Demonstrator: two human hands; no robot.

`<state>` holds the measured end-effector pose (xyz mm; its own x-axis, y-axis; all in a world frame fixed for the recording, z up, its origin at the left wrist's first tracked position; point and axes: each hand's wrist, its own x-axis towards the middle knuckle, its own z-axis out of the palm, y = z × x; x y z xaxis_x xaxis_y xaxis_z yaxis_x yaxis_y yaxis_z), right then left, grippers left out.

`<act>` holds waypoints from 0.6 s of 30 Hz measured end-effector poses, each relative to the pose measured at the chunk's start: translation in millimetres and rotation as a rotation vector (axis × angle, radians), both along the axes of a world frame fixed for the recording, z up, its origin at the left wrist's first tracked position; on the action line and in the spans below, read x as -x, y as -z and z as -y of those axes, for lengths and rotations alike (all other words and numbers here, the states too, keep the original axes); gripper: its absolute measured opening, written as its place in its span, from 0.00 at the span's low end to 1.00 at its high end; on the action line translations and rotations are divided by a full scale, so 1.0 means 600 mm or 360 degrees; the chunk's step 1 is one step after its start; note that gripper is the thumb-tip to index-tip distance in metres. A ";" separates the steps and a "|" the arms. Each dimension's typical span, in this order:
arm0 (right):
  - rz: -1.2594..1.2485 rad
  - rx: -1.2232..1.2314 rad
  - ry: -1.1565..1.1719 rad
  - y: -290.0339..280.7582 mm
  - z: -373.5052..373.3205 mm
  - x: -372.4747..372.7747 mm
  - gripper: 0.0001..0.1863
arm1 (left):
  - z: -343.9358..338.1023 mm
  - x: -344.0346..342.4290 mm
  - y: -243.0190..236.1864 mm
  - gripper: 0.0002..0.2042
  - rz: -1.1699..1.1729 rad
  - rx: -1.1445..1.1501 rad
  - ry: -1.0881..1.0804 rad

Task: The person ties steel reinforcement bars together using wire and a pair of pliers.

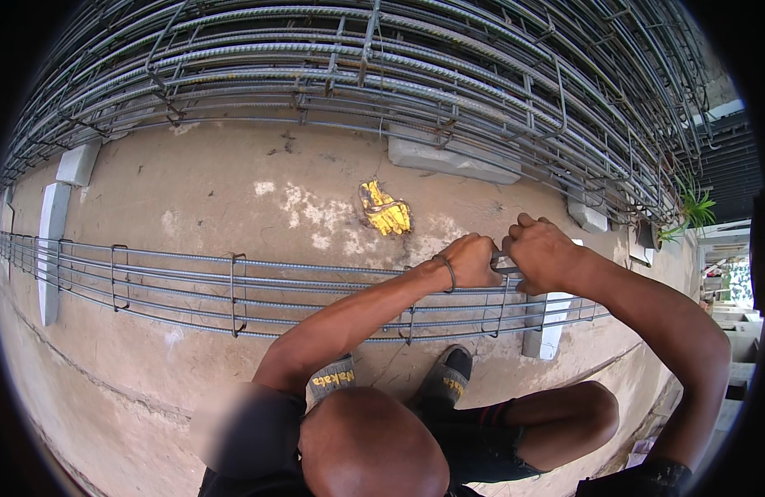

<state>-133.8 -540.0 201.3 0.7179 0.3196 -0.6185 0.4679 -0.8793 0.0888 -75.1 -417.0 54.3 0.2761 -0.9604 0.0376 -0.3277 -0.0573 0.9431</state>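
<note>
A long, narrow rebar cage (316, 291) runs across in front of me, with square stirrups (234, 294) spaced along its bars. Over the cage's right part, both my hands come close together at the far upper bar. My left hand (468, 262), with a dark band on the wrist, is closed in a fist. Just to its right, my right hand (541, 253) is closed too, knuckles bent. Between them shows a short dark metal piece (506, 263), gripped from both sides; its kind is mostly hidden by my fingers.
Pale concrete blocks (54, 253) support the cage; another block (550, 327) sits under its right part. A large stack of rebar cages (333, 79) stands beyond, on further blocks (453, 157). Yellow, glove-like cloth (384, 209) lies on the floor. A green plant (689, 211) is at right.
</note>
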 end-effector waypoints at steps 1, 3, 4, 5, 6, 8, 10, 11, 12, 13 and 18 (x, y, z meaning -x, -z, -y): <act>-0.0003 0.0000 -0.0002 0.004 0.008 -0.001 0.18 | -0.004 0.010 0.001 0.09 -0.0003 0.0000 -0.0002; -0.0334 -0.0138 0.0801 0.016 0.004 -0.014 0.19 | -0.018 0.024 0.008 0.11 0.0343 0.0164 -0.0072; -0.0810 -0.0068 0.1298 0.018 0.001 -0.015 0.19 | -0.017 0.032 0.011 0.12 0.0354 0.0153 -0.0085; -0.1283 0.0024 0.1787 0.005 -0.012 -0.023 0.19 | -0.011 0.045 0.016 0.12 0.0363 0.0151 -0.0097; -0.1070 0.0137 0.1201 0.023 -0.019 -0.008 0.19 | -0.017 0.056 0.024 0.13 0.0459 0.0228 -0.0172; -0.0852 0.0164 0.1216 0.015 -0.030 0.005 0.18 | -0.021 0.056 0.026 0.16 0.0560 0.0267 -0.0204; -0.0852 0.0171 0.1218 0.013 -0.041 0.006 0.18 | -0.033 0.044 0.014 0.18 0.0349 0.0340 -0.0179; -0.0470 0.0228 0.0846 0.014 -0.043 0.011 0.17 | -0.040 0.030 0.000 0.20 0.0146 0.0430 -0.0175; -0.0093 0.0303 0.0489 0.011 -0.041 0.019 0.16 | -0.035 0.011 -0.005 0.26 -0.0035 0.0395 -0.0100; -0.0089 0.0313 0.0501 0.011 -0.037 0.023 0.16 | -0.032 -0.019 -0.006 0.26 -0.0080 0.0543 0.0030; 0.0714 0.0500 -0.0525 0.013 -0.034 0.030 0.17 | -0.003 -0.055 -0.003 0.18 -0.0847 -0.0287 0.0649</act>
